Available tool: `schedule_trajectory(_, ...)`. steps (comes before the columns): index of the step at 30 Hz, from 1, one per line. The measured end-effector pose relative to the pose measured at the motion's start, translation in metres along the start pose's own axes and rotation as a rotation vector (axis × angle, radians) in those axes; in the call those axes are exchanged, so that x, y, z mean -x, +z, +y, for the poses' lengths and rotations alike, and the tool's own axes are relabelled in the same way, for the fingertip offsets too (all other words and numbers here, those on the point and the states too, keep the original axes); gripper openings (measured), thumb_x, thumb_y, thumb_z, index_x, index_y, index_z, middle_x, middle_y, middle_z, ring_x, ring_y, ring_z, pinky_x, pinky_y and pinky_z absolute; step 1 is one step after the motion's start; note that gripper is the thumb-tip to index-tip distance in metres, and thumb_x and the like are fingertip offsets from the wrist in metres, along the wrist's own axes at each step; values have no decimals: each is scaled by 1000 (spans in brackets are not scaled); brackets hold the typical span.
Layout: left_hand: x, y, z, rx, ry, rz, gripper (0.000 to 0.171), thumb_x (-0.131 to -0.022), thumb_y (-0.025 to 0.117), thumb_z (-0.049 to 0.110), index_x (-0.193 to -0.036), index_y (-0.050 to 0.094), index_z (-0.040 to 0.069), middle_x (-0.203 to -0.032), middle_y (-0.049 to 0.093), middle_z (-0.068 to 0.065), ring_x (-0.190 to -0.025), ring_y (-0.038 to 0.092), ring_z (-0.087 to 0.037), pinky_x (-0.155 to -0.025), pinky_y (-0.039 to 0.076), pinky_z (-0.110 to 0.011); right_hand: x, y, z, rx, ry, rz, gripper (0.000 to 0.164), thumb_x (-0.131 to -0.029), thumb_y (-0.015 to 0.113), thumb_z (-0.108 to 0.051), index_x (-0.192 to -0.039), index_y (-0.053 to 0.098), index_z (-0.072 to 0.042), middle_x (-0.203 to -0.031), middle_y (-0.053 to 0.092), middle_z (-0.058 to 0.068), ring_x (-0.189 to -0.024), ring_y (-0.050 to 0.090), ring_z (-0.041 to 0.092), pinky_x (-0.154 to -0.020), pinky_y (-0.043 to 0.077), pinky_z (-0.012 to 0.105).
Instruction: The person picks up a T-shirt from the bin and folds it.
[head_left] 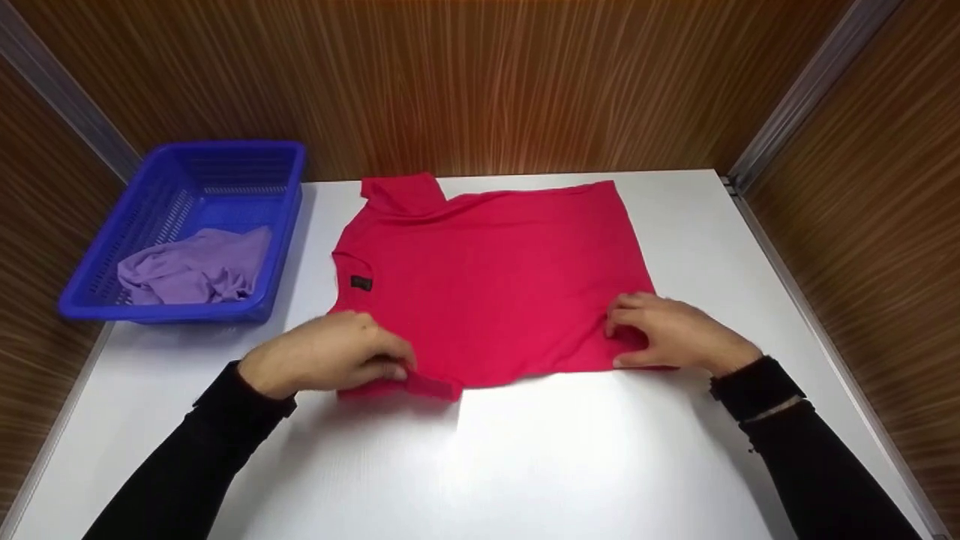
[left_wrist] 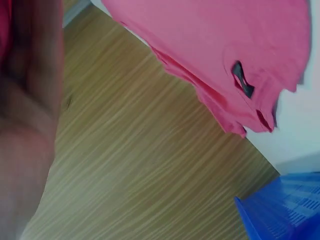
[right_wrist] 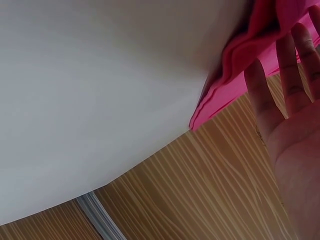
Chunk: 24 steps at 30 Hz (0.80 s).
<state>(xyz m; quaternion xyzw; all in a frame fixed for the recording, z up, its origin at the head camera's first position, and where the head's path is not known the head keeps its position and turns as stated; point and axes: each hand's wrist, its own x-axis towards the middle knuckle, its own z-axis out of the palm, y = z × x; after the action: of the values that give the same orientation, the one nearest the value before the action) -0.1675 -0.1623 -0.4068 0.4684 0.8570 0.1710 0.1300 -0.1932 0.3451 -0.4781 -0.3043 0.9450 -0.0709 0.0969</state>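
Observation:
A red T-shirt (head_left: 495, 277) lies spread on the white table, its neck with a dark label to the left and its hem to the right. My left hand (head_left: 337, 352) pinches the near sleeve between thumb and fingers; in the left wrist view only part of this hand (left_wrist: 25, 130) shows at the left edge. Near the hem's front corner, my right hand (head_left: 664, 330) rests on the shirt with fingers bent and thumb apart. The right wrist view shows this hand's fingers (right_wrist: 290, 75) fairly straight against the pink-looking cloth (right_wrist: 235, 75).
A blue plastic basket (head_left: 289, 225) stands at the back left, with a lilac cloth (head_left: 199, 266) crumpled inside. Wood-patterned panels (head_left: 480, 90) enclose the back and sides of the white table (head_left: 525, 457).

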Motion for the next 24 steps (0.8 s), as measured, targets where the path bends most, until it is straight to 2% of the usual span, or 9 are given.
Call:
schedule_trajectory(4,4,10,5,140,-15,-219,14,-97,74,44,-107,80,36,-87,74,22,-78,68,5,-75,58,-22,2,0,1,-16,16,-15,41,-79,92,-48,-112,72,-31,-128,65,-7,-126,60,17,-100,59,41)
schedule_trajectory(6,4,16,6,195,-48,-276,18,-96,73,52,-107,79,40,-85,74,23,-77,68,3,-72,56,-21,3,-1,1,-22,21,-18,42,-78,92,-47,-112,72,-31,-129,65,-7,-127,59,17,-101,58,41)
schedule_trajectory(7,4,18,6,202,-70,-283,19,-96,72,56,-107,79,42,-85,73,23,-76,69,1,-70,56,-21,4,-1,1,-20,20,-15,42,-78,92,-47,-112,72,-32,-129,65,-7,-128,60,18,-101,58,42)
schedule_trajectory(10,2,24,3,126,-128,-215,26,-97,69,59,-113,77,42,-96,76,20,-88,72,-4,-80,58,-28,2,-2,0,-6,1,9,39,-82,89,-50,-112,73,-30,-129,66,-6,-126,60,18,-100,58,42)
schedule_trajectory(13,0,31,-2,-10,-184,-113,38,-98,69,54,-130,73,33,-124,75,9,-119,71,-16,-104,57,-43,-2,-3,0,21,-22,54,40,-88,83,-52,-118,74,-27,-135,65,-4,-132,58,20,-105,55,48)
schedule_trajectory(15,-2,36,-6,-71,-216,-71,51,-97,71,52,-142,65,28,-143,67,1,-137,61,-24,-115,51,-50,-4,-3,1,19,-14,63,48,-90,80,-53,-129,71,-27,-148,59,-1,-143,52,24,-110,52,57)
schedule_trajectory(19,-4,47,-14,-71,-266,-87,78,-93,76,53,-159,48,25,-167,46,-5,-158,39,-36,-124,42,-58,-7,-2,3,-38,47,-22,81,-87,81,-58,-156,51,-29,-174,31,2,-163,27,34,-117,43,71)
schedule_trajectory(21,-3,52,-19,-41,-292,-121,89,-89,80,55,-164,40,26,-174,34,-5,-163,26,-40,-125,39,-60,-6,-1,2,-91,85,-96,95,-84,83,-60,-163,39,-32,-179,20,2,-166,17,37,-118,41,71)
schedule_trajectory(24,-2,55,-28,-2,-296,-153,100,-85,84,54,-166,34,27,-179,22,-5,-166,13,-44,-127,34,-64,-5,1,-1,-160,123,-169,105,-81,85,-60,-167,30,-34,-180,14,4,-167,13,39,-121,41,66)
